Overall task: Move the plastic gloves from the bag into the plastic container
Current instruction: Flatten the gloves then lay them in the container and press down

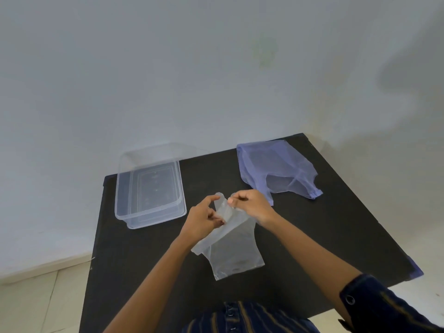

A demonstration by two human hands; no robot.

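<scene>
A clear plastic glove hangs over the middle of the black table, its cuff resting on the tabletop. My left hand pinches the glove's upper left part. My right hand pinches its top edge beside the left hand. The clear plastic container stands open at the table's back left, and nothing shows inside it. A pale blue mesh bag lies flat at the back right, beyond my right hand.
The container's clear lid leans up behind it against the white wall. The table's left edge drops to a tiled floor. A bit of blue material shows at the table's right corner.
</scene>
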